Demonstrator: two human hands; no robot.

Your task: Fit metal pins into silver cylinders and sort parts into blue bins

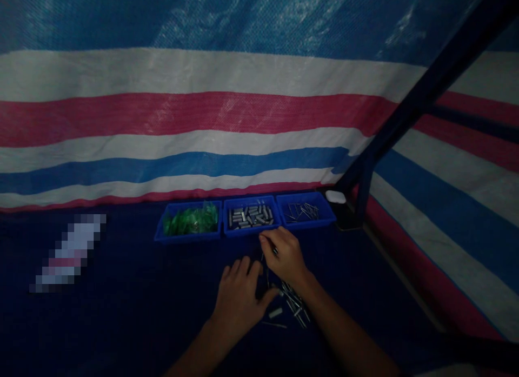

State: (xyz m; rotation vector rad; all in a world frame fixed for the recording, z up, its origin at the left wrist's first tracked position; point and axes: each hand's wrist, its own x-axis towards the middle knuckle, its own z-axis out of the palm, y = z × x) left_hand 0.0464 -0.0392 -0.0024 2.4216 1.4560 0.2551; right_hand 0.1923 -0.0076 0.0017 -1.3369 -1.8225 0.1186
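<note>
My right hand (284, 256) is closed in a pinch on a thin metal pin just in front of the middle blue tray (251, 229), which holds several small metal sleeves. My left hand (239, 296) rests on the dark blue table with its fingers curled; what lies under it is hidden. Between and below the hands lies a loose pile of pins and sleeves (294, 304). The left blue tray (188, 233) holds green plastic pieces. The right blue tray (307, 218) holds thin metal pins.
A striped red, white and blue tarp (203, 112) hangs behind the table. A dark metal frame post (405, 112) slants up at the right, with a small white object (335, 196) at its foot. A blurred-out patch (68, 252) lies at the left.
</note>
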